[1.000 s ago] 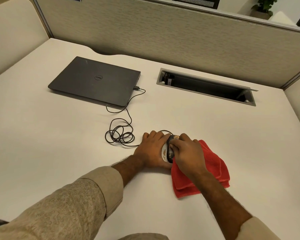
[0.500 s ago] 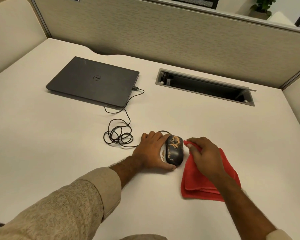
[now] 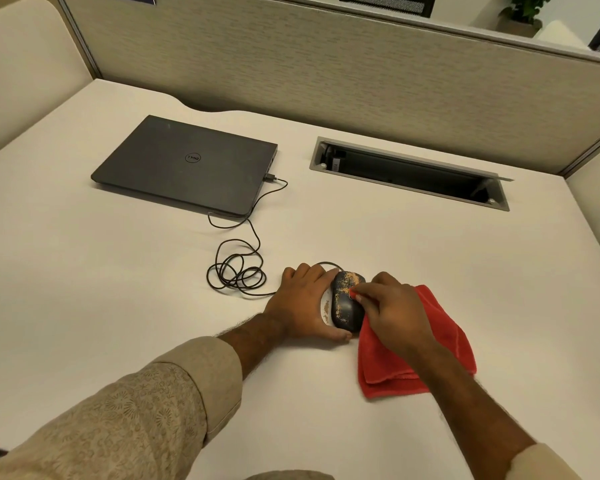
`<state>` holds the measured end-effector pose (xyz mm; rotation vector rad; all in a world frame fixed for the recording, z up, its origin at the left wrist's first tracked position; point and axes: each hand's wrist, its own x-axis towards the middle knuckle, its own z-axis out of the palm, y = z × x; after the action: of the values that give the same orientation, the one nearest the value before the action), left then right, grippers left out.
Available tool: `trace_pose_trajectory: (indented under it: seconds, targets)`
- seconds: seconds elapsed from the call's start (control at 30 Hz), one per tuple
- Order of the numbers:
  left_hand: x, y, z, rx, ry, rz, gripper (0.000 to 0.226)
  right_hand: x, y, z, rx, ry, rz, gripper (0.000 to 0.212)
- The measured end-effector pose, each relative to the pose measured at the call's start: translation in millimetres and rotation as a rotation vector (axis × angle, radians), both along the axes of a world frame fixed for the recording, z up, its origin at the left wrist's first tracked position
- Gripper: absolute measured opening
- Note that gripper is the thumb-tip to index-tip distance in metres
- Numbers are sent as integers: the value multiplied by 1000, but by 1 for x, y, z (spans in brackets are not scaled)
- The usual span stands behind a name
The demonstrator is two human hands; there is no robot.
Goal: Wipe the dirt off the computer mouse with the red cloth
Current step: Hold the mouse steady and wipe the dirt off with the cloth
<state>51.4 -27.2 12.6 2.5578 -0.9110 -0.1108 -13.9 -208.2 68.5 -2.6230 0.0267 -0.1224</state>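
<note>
A dark computer mouse point(image 3: 344, 303) with orange-brown dirt specks on its top sits on the white desk. My left hand point(image 3: 302, 303) grips its left side and holds it in place. My right hand point(image 3: 392, 310) pinches a corner of the red cloth point(image 3: 420, 355) and presses that corner against the mouse's right upper side. The rest of the cloth lies folded on the desk under my right wrist.
The mouse's black cable point(image 3: 238, 271) coils to the left and runs to a closed grey laptop point(image 3: 187, 164) at the back left. A recessed cable tray point(image 3: 409, 173) opens in the desk at the back right. A partition wall point(image 3: 326, 64) stands behind.
My right hand pulled away to the right with the cloth, baring the dirty mouse top, then came back left onto the mouse. My left hand stayed on the mouse.
</note>
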Motion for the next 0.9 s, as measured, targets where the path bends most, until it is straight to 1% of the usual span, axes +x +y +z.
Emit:
trace_pose_trajectory:
  seconds: [0.1, 0.2, 0.33, 0.43, 0.5, 0.6, 0.7, 0.8, 0.9]
  targets:
    - [0, 1, 0, 11, 2, 4, 113, 3, -9, 0, -41, -21, -25, 18]
    - [0, 1, 0, 11, 6, 6, 113, 9, -15, -1, 13, -33, -42, 18]
    - [0, 0, -1, 21, 4, 7, 114, 10, -22, -5, 51, 16, -9, 18]
    - [1, 0, -1, 21, 10, 12, 115, 13, -29, -7, 59, -20, -66, 17]
    - [1, 0, -1, 26, 9, 9, 115, 16, -27, -8, 74, -28, -59, 17]
    - [1, 0, -1, 26, 9, 5, 115, 20, -24, -10, 51, 45, -27, 18]
    - [1, 0, 0, 22, 14, 9, 115, 25, -30, -9, -33, 70, -68, 18]
    - [1, 0, 0, 13, 13, 8, 115, 30, -28, -8, 14, 56, -57, 18]
    - [0, 0, 0, 9, 14, 2, 115, 33, -26, -8, 7, 110, -11, 18]
